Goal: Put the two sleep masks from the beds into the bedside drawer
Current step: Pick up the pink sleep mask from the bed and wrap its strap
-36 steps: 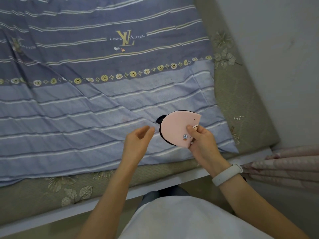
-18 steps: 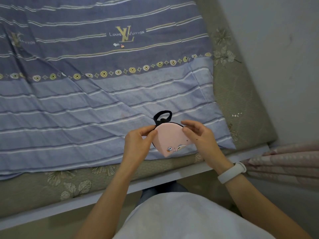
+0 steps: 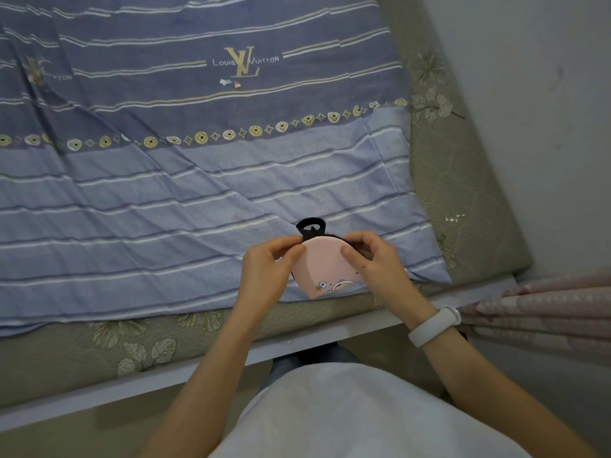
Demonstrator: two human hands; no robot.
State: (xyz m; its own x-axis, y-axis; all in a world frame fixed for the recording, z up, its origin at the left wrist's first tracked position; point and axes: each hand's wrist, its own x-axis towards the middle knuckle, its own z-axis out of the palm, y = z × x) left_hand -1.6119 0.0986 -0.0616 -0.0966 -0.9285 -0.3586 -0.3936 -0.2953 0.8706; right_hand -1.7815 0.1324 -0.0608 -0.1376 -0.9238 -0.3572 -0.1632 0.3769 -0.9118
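Observation:
A pink sleep mask (image 3: 322,269), folded in half with a small cartoon print near its lower edge, hangs between my two hands above the near edge of the bed. Its black elastic strap (image 3: 310,226) loops up above the fold. My left hand (image 3: 269,272) pinches the mask's upper left edge with thumb and fingers. My right hand (image 3: 375,262) pinches the upper right edge; a white band sits on that wrist. No second mask and no drawer are in view.
The bed carries a blue striped sheet (image 3: 165,193) over a green floral mattress (image 3: 463,193), with a white frame edge (image 3: 165,378) in front of me. A grey wall (image 3: 545,110) stands on the right, and a pink curtain (image 3: 545,309) hangs at the lower right.
My left hand has come in and taken hold of the mask beside my right hand. The mask has turned so that its fold and strap point up.

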